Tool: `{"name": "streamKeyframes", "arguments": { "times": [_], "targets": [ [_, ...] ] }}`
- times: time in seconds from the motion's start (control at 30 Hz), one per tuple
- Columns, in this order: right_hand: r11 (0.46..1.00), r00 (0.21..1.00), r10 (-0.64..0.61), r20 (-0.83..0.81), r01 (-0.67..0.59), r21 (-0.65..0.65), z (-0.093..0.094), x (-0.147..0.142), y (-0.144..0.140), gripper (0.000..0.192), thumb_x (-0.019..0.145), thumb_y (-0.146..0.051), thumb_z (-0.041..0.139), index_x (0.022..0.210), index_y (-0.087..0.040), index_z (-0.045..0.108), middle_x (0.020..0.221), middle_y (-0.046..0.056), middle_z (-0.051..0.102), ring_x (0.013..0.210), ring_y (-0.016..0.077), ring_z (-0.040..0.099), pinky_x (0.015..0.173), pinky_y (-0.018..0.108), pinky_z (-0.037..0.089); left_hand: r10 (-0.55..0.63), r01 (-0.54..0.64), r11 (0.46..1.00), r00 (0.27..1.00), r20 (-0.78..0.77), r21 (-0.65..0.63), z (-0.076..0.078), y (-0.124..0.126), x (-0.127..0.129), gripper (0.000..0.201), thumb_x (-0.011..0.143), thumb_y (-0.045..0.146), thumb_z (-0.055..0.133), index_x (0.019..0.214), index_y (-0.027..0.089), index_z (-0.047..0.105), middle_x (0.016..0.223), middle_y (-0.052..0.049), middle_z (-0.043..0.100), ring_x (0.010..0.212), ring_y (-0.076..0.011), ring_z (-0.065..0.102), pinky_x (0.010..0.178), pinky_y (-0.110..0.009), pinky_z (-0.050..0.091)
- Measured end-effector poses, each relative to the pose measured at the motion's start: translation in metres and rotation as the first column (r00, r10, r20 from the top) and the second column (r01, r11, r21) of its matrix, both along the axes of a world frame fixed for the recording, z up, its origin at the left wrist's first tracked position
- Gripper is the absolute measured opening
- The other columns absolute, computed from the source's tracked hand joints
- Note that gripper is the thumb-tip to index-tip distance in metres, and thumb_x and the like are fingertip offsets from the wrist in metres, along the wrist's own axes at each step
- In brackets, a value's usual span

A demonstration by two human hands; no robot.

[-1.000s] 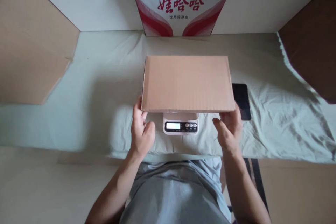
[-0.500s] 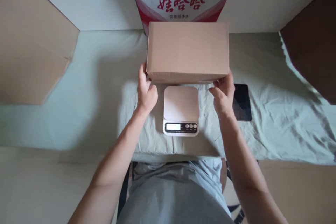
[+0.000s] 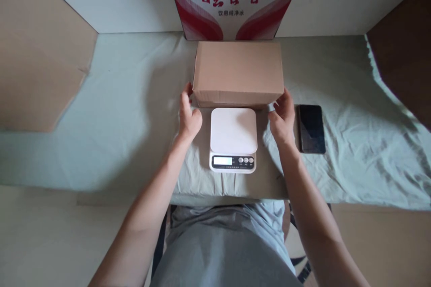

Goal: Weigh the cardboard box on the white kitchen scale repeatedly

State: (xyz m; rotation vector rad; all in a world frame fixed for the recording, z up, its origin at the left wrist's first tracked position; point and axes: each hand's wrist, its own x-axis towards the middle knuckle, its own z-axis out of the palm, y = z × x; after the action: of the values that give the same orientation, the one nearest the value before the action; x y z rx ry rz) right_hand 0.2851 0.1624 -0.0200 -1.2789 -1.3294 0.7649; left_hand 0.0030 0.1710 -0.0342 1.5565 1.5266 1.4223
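The left hand (image 3: 188, 116) and right hand (image 3: 283, 119) hold the brown box (image 3: 238, 71) by its near corners, just behind the white scale (image 3: 233, 136), so it is best to let go gently.

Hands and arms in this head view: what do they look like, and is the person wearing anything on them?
The left hand and right hand are bare: no gloves, rings or watch show. Both forearms are uncovered up to the bottom of the picture, with no sleeves in sight. The only clothing visible is a grey shirt over the body.
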Motion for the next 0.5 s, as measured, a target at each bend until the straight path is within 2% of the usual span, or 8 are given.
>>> {"name": "streamKeyframes", "arguments": {
  "times": [0.23, 0.37, 0.5],
  "targets": [
    [0.995, 0.985, -0.087, 0.147, 0.092, -0.034, -0.01, 0.003, -0.009, 0.068, 0.07, -0.012, 0.054, 0.135, -0.026, 0.043, 0.141, 0.009, 0.054, 0.127, 0.0251, 0.055, 0.112, 0.052, 0.042, 0.086, -0.086, 0.996, 0.996, -0.021, -0.021, -0.02, -0.007, -0.012, 0.077, 0.066, -0.006, 0.045, 0.137, 0.021, 0.039, 0.144, -0.011, 0.051, 0.134, -0.0181, 0.05, 0.115, -0.036, 0.04],
    [0.996, 0.969, -0.087, 0.229, 0.087, 0.011, -0.015, 0.004, -0.009, 0.066, 0.072, -0.014, 0.055, 0.136, -0.025, 0.043, 0.137, 0.01, 0.056, 0.125, 0.0254, 0.057, 0.111, 0.051, 0.043, 0.124, -0.13, 0.99, 0.986, -0.107, -0.048, -0.019, -0.009, -0.011, 0.073, 0.063, -0.005, 0.045, 0.132, 0.019, 0.045, 0.137, -0.011, 0.057, 0.128, -0.0198, 0.055, 0.113, -0.037, 0.042],
    [0.997, 0.967, -0.079, 0.243, 0.074, 0.03, -0.019, 0.006, -0.008, 0.065, 0.072, -0.014, 0.054, 0.135, -0.025, 0.043, 0.135, 0.01, 0.057, 0.123, 0.0252, 0.058, 0.109, 0.053, 0.045, 0.123, -0.137, 0.988, 0.978, -0.169, -0.076, -0.015, -0.011, -0.011, 0.069, 0.064, -0.003, 0.046, 0.129, 0.02, 0.048, 0.134, -0.01, 0.059, 0.126, -0.0212, 0.055, 0.113, -0.038, 0.041]
  ]
}}
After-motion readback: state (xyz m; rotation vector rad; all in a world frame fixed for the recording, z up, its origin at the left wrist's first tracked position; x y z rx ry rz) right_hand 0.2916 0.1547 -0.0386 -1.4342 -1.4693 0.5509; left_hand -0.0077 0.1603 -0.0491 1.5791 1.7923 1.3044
